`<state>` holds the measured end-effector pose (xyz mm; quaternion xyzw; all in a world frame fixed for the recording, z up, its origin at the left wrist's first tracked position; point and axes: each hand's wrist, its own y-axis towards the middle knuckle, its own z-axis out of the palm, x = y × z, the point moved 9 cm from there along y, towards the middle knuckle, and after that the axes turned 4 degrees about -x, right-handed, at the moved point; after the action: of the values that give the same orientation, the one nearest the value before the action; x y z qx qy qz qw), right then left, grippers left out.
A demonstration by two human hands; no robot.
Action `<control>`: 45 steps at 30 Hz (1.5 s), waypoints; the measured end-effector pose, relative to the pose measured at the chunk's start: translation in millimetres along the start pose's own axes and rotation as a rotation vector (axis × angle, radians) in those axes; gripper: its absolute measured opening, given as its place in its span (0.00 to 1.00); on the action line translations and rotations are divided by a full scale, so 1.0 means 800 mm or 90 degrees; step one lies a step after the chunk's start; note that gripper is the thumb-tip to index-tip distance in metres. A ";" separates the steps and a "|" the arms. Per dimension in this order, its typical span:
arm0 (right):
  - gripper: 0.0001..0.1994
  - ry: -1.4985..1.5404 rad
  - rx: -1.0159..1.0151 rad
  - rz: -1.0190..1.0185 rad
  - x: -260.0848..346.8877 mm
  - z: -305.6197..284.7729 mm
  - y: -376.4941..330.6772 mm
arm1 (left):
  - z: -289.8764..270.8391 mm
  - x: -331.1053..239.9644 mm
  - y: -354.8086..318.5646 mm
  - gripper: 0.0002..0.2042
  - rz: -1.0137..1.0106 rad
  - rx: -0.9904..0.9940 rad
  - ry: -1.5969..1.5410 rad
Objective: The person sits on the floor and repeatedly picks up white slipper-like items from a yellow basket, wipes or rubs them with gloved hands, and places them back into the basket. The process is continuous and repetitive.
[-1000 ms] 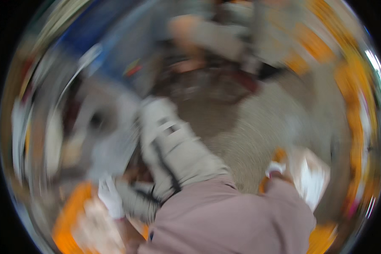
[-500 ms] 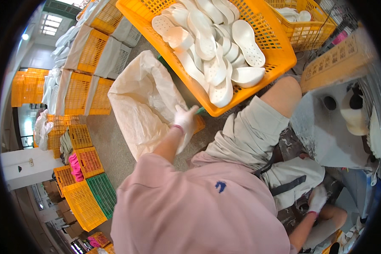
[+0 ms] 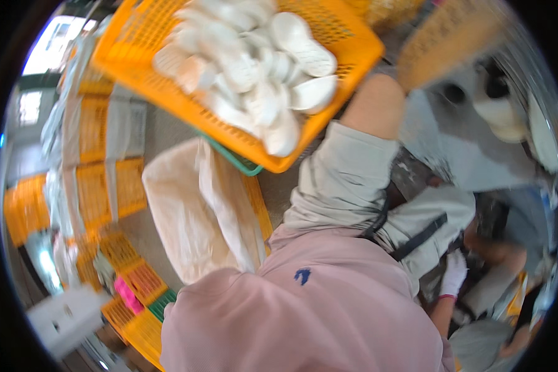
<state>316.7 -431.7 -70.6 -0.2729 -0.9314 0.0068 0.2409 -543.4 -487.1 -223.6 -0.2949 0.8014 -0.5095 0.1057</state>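
My right hand (image 3: 456,273), in a white glove with a pink cuff, is low on the right, beside my leg and near a dark gap by the machine. Blur hides how its fingers are set and whether they hold anything. My left hand is out of the picture. Above my lap, a large orange plastic basket (image 3: 195,110) sits tilted, heaped with white moulded shoe soles (image 3: 239,68), some dotted with small holes. To its lower left stands a crate lined with a pale woven bag (image 3: 173,211), its orange side showing along the right. A green rim (image 3: 249,168) pokes out beneath the basket.
A grey machine (image 3: 443,149) with dark openings and a cardboard piece (image 3: 456,37) are on the right. Stacked orange crates (image 3: 96,186) with white liners line the left. Lower left are more orange crates, pink cloth (image 3: 128,295) and a green crate (image 3: 161,304).
My left hand has let go of the area by the lined crate and left the view. The view has shifted and turned. My right hand has moved away from the machine, fingers blurred.
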 end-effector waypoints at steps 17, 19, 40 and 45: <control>0.47 0.710 -0.113 1.042 -0.111 0.347 -0.573 | -0.243 -0.291 -0.040 0.18 0.249 0.079 0.363; 0.52 0.727 -0.160 1.108 -0.093 0.361 -0.623 | -0.257 -0.333 -0.059 0.18 0.288 0.089 0.407; 0.54 1.084 -1.063 1.234 0.058 0.455 -0.804 | 0.012 -0.621 -0.327 0.15 0.726 0.270 0.455; 0.31 1.097 -0.819 0.950 -0.086 0.358 -0.580 | -0.042 -0.611 -0.271 0.15 0.661 0.227 0.413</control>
<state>3.1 -827.4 -287.6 -0.7022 0.0586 -0.4816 0.5212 -87.5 -244.7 -81.2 0.3233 0.7339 -0.5811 0.1382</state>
